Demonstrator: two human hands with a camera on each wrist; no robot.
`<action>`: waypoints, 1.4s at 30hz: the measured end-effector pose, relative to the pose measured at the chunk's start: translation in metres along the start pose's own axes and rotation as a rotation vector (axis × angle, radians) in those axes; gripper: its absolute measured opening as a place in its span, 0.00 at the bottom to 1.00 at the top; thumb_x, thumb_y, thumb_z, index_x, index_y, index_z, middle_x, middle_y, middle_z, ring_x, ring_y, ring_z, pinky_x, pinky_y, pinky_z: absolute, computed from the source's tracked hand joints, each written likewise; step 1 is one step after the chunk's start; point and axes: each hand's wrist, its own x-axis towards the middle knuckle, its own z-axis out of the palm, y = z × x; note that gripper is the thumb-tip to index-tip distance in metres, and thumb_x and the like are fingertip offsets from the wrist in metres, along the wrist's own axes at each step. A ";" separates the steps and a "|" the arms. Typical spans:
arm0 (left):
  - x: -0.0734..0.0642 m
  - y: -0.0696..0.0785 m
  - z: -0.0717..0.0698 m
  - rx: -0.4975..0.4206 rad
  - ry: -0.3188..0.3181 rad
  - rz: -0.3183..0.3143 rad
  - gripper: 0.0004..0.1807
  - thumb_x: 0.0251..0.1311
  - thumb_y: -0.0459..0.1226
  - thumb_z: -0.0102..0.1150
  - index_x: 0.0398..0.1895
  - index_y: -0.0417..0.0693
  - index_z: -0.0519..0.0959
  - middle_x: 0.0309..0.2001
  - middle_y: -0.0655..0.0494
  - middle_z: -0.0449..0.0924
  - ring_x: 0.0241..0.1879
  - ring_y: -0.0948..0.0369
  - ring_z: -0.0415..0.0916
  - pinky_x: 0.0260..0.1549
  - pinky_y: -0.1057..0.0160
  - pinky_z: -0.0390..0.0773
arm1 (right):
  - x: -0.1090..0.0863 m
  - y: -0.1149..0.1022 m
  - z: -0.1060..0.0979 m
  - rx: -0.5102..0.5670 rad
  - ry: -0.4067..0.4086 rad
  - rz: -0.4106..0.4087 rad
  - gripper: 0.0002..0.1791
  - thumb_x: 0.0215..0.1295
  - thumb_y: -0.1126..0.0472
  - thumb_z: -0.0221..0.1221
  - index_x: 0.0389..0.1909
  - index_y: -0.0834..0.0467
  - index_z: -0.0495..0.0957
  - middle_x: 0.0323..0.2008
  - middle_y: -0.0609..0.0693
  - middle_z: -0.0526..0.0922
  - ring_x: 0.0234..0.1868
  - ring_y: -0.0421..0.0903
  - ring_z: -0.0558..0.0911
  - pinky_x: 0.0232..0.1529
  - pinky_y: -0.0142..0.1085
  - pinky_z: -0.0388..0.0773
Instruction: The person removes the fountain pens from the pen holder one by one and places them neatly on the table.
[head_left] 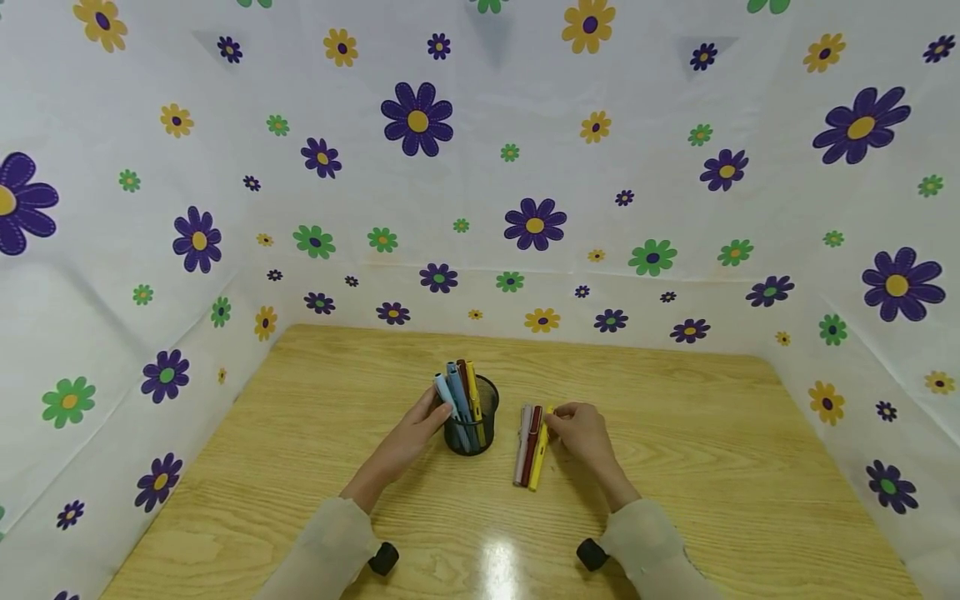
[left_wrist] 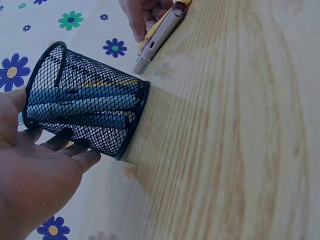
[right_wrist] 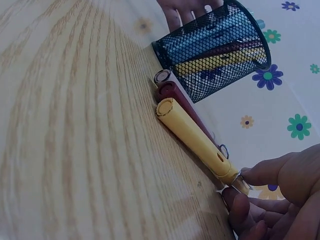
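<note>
White cloth printed with purple, yellow and green flowers (head_left: 465, 183) fills the upper part of the head view, walling in a pale wood-grain table (head_left: 712, 433) below. At the centre of the frame stands one black wire-mesh cup (head_left: 471, 442), upright. The left hand (head_left: 408, 442) curls round its left side, thumb near the rim, probably to steady it. At least four pens lean inside: one pale blue (head_left: 442, 389), one darker blue (head_left: 456, 389), one dark red (head_left: 463, 375) and one yellow; others may be hidden.

Just right of the cup, three capped pens lie side by side on the wood: one pale grey pen (head_left: 521, 450), one dark red pen (head_left: 532, 446) and one bright yellow pen (head_left: 540, 462). Lying roughly parallel, they seem arranged for easy pickup. The right hand (head_left: 587, 433) pinches the yellow one by its upper end, where its metal clip sits, fingertips narrow; the other two look unheld.
</note>
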 end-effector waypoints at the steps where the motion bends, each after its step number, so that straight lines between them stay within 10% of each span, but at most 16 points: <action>1: 0.000 0.000 0.000 0.002 0.001 0.001 0.41 0.82 0.49 0.46 0.85 0.50 0.37 0.83 0.46 0.39 0.81 0.51 0.40 0.76 0.46 0.52 | 0.000 0.000 0.000 -0.004 0.000 0.000 0.18 0.70 0.61 0.64 0.50 0.73 0.83 0.33 0.57 0.88 0.20 0.40 0.75 0.22 0.32 0.73; 29: -0.001 0.000 0.001 -0.008 -0.005 -0.001 0.42 0.82 0.51 0.45 0.85 0.50 0.35 0.83 0.46 0.37 0.81 0.51 0.39 0.76 0.45 0.52 | -0.002 0.003 -0.002 0.009 0.038 -0.016 0.18 0.72 0.61 0.61 0.50 0.74 0.83 0.29 0.56 0.86 0.18 0.41 0.78 0.19 0.31 0.73; 42: -0.002 0.001 0.001 -0.005 -0.005 -0.001 0.42 0.82 0.51 0.45 0.85 0.50 0.36 0.83 0.46 0.37 0.81 0.51 0.39 0.76 0.46 0.51 | 0.001 -0.015 -0.005 0.070 0.039 -0.066 0.18 0.75 0.61 0.60 0.53 0.73 0.82 0.39 0.62 0.86 0.33 0.54 0.86 0.28 0.34 0.81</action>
